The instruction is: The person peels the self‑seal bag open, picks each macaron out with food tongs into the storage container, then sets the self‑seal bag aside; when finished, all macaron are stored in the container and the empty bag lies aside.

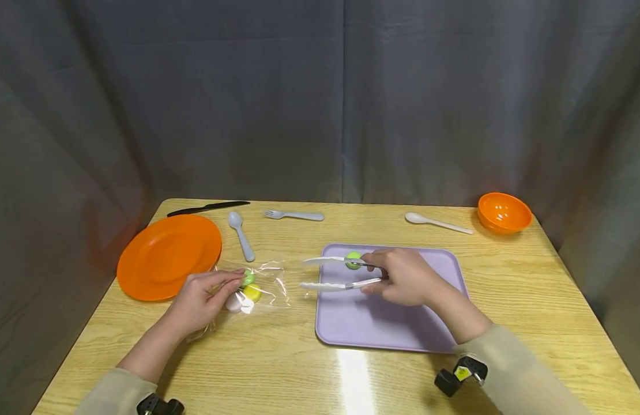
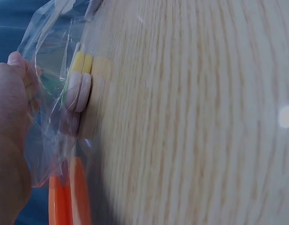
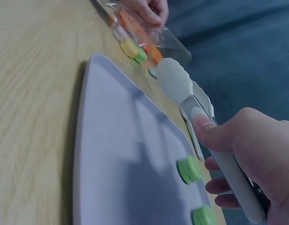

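My left hand (image 1: 198, 302) pinches the top edge of a clear plastic bag (image 1: 274, 282). In the bag lie a green macaron (image 1: 248, 278), a yellow macaron (image 1: 252, 293) and pale macarons (image 2: 79, 91). My right hand (image 1: 407, 278) grips white-tipped tongs (image 1: 327, 286), their jaws spread with nothing between them. The tongs reach past the left edge of the lilac tray (image 1: 387, 337), above it, pointing toward the bag. On the tray the right wrist view shows a green macaron (image 3: 189, 169) and a second green macaron (image 3: 204, 216); my right hand hides one of them from the head view.
An orange plate (image 1: 166, 253) sits left of the bag, behind my left hand. Along the back lie a black knife (image 1: 208, 207), a grey spoon (image 1: 241, 236), a grey fork (image 1: 294, 215) and a white spoon (image 1: 438, 223). An orange bowl (image 1: 504, 213) stands at the back right corner.
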### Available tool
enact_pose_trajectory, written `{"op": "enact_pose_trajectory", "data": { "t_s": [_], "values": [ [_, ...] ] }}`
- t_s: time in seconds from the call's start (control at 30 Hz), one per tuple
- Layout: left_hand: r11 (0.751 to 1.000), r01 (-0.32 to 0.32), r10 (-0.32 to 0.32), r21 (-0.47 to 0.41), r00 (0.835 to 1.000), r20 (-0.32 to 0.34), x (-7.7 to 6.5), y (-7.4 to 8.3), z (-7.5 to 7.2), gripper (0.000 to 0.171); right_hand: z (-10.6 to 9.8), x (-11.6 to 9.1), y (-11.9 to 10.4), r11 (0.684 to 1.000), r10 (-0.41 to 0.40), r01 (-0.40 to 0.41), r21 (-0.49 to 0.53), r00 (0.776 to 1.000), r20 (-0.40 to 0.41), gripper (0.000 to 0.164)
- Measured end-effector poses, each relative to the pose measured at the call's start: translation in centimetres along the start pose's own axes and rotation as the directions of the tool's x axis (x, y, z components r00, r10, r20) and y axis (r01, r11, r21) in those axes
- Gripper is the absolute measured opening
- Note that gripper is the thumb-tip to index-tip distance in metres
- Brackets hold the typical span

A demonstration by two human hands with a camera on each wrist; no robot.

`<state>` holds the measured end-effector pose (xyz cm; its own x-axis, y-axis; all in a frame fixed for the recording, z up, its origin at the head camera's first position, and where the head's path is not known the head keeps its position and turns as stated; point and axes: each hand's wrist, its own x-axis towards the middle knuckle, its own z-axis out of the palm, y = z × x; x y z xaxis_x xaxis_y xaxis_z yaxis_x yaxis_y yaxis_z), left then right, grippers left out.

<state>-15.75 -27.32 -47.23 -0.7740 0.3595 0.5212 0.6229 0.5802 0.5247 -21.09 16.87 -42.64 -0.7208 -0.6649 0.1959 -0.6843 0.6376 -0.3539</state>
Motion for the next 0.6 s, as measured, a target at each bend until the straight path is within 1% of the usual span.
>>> {"op": "enact_pose_trajectory", "data": {
  "t_s": [0.17,0.27,0.43,0.6],
  "values": [
    [1.0,-0.013,0.013,-0.003,1.0,-0.003,0.1,-0.1,0.1,0.023,1.2,1.4,-1.0,0.999,-0.04,0.04,0.009,0.999,0.019,0.044],
    [1.0,-0.015,0.015,-0.005,1.0,-0.004,0.1,-0.2,0.1,0.023,1.9,2.1,-1.6,0.998,-0.059,0.059,0.011,0.998,0.023,0.045],
    [1.0,-0.013,0.013,-0.016,1.0,-0.001,0.2,-0.2,0.1,0.023,3.0,3.2,-2.5,0.998,-0.064,0.064,0.004,0.997,0.036,0.047],
    [0.999,-0.008,0.007,-0.034,1.0,-0.006,0.3,-0.2,0.2,0.023,4.2,4.3,-3.5,0.998,-0.064,0.063,0.025,0.996,0.068,0.048]
  ]
}}
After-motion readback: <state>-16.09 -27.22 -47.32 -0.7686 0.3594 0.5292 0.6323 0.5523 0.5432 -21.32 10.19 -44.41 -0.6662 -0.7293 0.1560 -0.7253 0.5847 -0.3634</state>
